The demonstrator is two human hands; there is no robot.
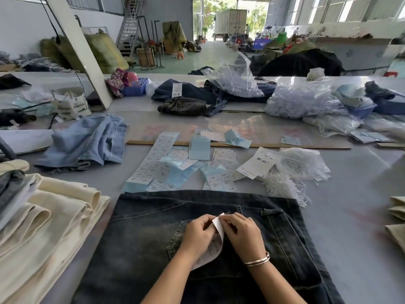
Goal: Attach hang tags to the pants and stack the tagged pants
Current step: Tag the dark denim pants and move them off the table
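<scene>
Two hands pinch one white hang tag over dark jeans on your bench.

Largest first: the grey bench [350, 216] carries the dark washed jeans [153, 249] spread flat right in front of you, back pocket up. Left of them sits a stack of folded cream pants [54, 216]; beyond that lies a crumpled pair of light blue jeans [87, 143]. Clear plastic bags [302, 99] farther back hold small pale pieces too fine to identify. Nearer, a smaller bag of white string loops [302, 163] spills open beside printed label sheets [153, 163]; "1103#" reads on several, the rest is too small. Your left hand [197, 233] and right hand [243, 233] meet above the pocket, fingers of both clamped on the hang tag [219, 224].
</scene>
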